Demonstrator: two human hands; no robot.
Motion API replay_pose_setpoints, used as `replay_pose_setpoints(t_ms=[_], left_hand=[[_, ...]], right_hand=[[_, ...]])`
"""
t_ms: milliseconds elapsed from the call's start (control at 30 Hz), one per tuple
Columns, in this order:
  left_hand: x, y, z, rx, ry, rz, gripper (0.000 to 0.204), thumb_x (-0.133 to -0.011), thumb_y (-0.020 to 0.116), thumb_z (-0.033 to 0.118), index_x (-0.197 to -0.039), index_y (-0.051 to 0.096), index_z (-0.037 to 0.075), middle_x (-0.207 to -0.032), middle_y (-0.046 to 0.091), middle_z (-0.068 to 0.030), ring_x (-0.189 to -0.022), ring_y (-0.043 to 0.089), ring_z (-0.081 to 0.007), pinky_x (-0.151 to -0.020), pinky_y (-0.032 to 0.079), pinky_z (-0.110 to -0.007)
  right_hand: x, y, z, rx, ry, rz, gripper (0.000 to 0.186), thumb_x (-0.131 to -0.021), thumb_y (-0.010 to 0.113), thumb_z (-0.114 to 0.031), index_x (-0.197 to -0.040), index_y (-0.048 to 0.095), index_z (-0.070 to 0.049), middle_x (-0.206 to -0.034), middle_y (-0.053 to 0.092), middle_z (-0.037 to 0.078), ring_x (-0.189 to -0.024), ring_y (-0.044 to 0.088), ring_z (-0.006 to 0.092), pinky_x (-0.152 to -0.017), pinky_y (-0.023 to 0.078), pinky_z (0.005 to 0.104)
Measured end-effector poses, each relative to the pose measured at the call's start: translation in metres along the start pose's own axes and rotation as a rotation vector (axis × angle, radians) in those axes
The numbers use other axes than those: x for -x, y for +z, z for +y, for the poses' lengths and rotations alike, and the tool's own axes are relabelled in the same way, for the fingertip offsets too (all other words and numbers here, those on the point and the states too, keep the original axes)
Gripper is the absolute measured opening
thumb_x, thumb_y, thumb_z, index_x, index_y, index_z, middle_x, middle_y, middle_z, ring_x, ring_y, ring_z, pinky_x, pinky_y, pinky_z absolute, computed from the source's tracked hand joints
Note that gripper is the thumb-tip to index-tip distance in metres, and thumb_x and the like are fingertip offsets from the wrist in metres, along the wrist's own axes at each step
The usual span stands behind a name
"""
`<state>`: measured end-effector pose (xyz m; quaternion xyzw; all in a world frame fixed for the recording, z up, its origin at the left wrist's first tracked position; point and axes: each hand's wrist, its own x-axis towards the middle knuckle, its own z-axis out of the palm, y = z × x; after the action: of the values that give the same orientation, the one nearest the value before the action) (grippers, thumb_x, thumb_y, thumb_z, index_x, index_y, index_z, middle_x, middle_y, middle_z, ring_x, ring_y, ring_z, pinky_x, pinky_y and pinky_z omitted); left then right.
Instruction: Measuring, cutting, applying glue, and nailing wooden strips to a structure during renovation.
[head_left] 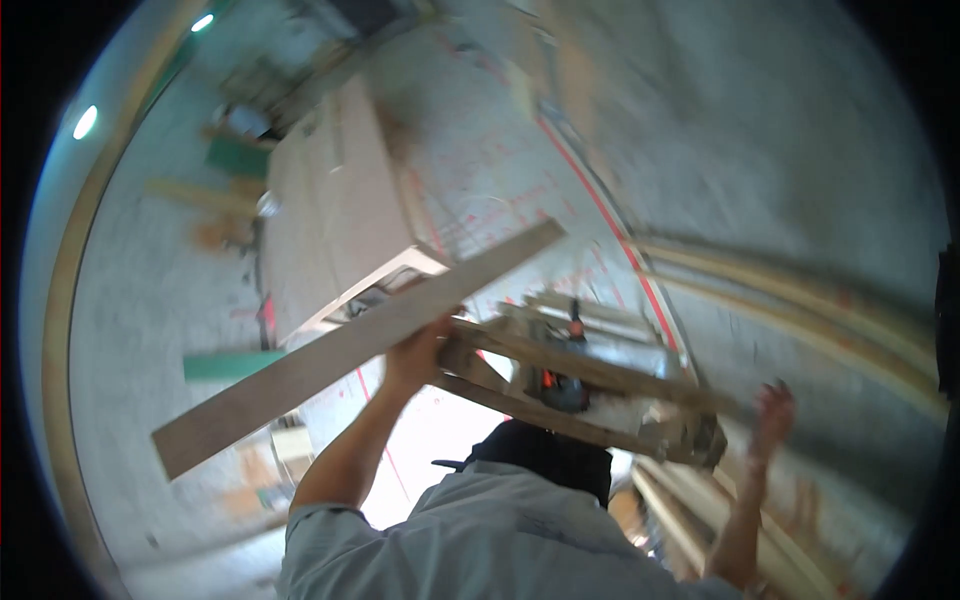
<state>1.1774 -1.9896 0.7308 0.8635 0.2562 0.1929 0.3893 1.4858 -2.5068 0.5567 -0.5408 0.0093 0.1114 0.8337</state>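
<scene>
My left hand (412, 358) grips a long flat wooden board (350, 345) near its middle, fingers hidden behind it. The board slants from lower left to upper right in front of me. My right hand (773, 415) is raised at the right, blurred, its fingers apart and nothing in them. It is nearest to the right end of a rough wooden trestle (600, 375), which stands close in front of my body. Beside my left hand, the trestle's left end is partly covered by hand and board.
A big wood-panelled box-like bench (335, 190) stands ahead at the left. A black and red power tool (565, 390) shows between the trestle's rails. Long timbers (800, 310) lean along the right wall, more timbers (690, 510) lie at lower right. Red lines mark the floor.
</scene>
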Motion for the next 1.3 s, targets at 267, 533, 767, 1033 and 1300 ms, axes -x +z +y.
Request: replay_pose_setpoints(t_ms=[267, 533, 767, 1033, 1300], left_hand=[[0.000, 0.027, 0.034, 0.362, -0.207, 0.231, 0.056, -0.087, 0.069, 0.006, -0.135, 0.041, 0.000, -0.114, 0.057, -0.0107, -0.107, 0.056, -0.0173, -0.092, 0.047, -0.030], [-0.014, 0.025, 0.039, 0.325, -0.157, 0.244, 0.058, -0.089, 0.068, 0.009, -0.138, 0.039, 0.002, -0.120, 0.056, -0.0113, -0.110, 0.056, -0.0201, -0.093, 0.047, -0.032], [-0.016, 0.021, 0.040, 0.326, -0.187, 0.159, 0.052, -0.089, 0.068, 0.010, -0.134, 0.045, 0.001, -0.132, 0.049, -0.0121, -0.118, 0.054, -0.0227, -0.098, 0.046, -0.033], [-0.012, 0.033, 0.034, 0.365, -0.164, 0.259, 0.051, -0.088, 0.069, 0.005, -0.133, 0.045, 0.002, -0.123, 0.052, -0.0131, -0.114, 0.053, -0.0218, -0.096, 0.045, -0.032], [-0.014, 0.023, 0.025, 0.295, -0.043, 0.223, 0.053, -0.091, 0.066, 0.008, -0.136, 0.040, 0.000, -0.120, 0.056, -0.0138, -0.111, 0.055, -0.0228, -0.095, 0.045, -0.032]], right_hand=[[-0.058, 0.284, 0.051, 1.292, -0.317, -1.759, 0.029, -0.085, 0.066, -0.034, -0.098, 0.068, -0.007, -0.098, 0.068, 0.016, -0.095, 0.065, 0.0358, -0.081, 0.051, 0.0437], [-0.013, 0.339, 0.201, 1.459, -0.301, -2.275, 0.036, -0.089, 0.058, -0.031, -0.107, 0.064, -0.001, -0.102, 0.067, 0.021, -0.103, 0.064, 0.0355, -0.085, 0.052, 0.0456], [-0.008, 0.324, 0.259, 1.054, 0.049, -2.099, 0.034, -0.090, 0.057, -0.033, -0.108, 0.066, -0.005, -0.106, 0.067, 0.019, -0.106, 0.063, 0.0334, -0.087, 0.050, 0.0463], [0.000, 0.260, 0.252, 0.671, 0.457, -1.666, 0.033, -0.091, 0.056, -0.034, -0.110, 0.069, -0.011, -0.111, 0.067, 0.017, -0.109, 0.062, 0.0309, -0.089, 0.049, 0.0471], [-0.086, 0.239, 0.082, 1.434, -0.266, -1.391, 0.033, -0.072, 0.070, -0.022, -0.104, 0.072, -0.019, -0.096, 0.072, 0.016, -0.090, 0.069, 0.0355, -0.087, 0.053, 0.0452]])
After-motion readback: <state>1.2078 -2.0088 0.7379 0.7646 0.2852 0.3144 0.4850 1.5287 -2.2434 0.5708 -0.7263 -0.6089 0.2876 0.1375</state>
